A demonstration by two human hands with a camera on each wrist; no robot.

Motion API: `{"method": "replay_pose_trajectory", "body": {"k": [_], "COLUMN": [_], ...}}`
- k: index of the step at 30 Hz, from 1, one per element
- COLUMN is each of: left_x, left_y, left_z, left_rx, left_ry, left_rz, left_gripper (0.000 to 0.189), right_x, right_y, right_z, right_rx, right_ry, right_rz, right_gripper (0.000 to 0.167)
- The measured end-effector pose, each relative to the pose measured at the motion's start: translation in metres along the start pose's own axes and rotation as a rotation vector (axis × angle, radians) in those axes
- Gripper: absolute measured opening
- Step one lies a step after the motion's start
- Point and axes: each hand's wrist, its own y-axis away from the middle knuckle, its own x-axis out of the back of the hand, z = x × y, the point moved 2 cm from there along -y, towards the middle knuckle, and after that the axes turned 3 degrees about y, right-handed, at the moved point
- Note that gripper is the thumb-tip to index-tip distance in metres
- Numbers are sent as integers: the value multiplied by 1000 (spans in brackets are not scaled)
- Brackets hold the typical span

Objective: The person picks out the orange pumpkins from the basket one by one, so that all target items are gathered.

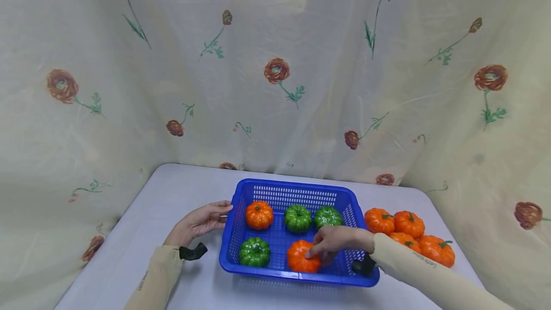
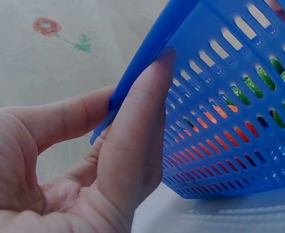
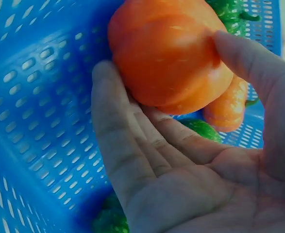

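Observation:
A blue slotted plastic basket stands on the table with small pumpkins in it. My left hand pinches its left rim between thumb and fingers; the left wrist view shows the rim close up. Inside the basket, near the front wall, my right hand grips an orange pumpkin. In the right wrist view the thumb lies on one side of this pumpkin and the fingers on the other. Around it in the basket are three green pumpkins and another orange pumpkin.
Several orange pumpkins lie grouped on the white table to the right of the basket, partly behind the right forearm. A flower-patterned curtain hangs behind and at both sides of the table.

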Motion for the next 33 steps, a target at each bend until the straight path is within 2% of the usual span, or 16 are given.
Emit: {"method": "replay_pose_trajectory", "body": {"k": [2, 4, 9, 12, 16, 20, 26, 33], "left_x": [0, 0, -1, -1, 0, 0, 0, 1], "left_y": [0, 0, 0, 0, 0, 0, 0, 0], "left_z": [0, 0, 0, 0, -1, -1, -1, -1], "left_rx": [3, 4, -5, -4, 3, -3, 0, 6], "left_ry": [-1, -1, -5, -6, -2, -1, -2, -4], "left_rz": [-3, -5, -23, -32, -38, -32, -22, -34], "left_gripper": [28, 27, 25, 24, 24, 21, 20, 26], "right_x": [3, 8, 18, 18, 13, 9, 5, 2], "right_y": [0, 1, 2, 2, 5, 7, 7, 7], "right_z": [0, -1, -1, 2, 4, 4, 4, 3], "right_rx": [13, 42, 226, 296, 245, 185, 156, 109], "right_ry": [-12, 10, 99, 105, 121, 98, 61, 91], "right_rz": [-10, 8, 109, 93, 32, 8, -43, -88], "right_gripper": [24, 30, 44, 51, 57, 55, 46, 46]}}
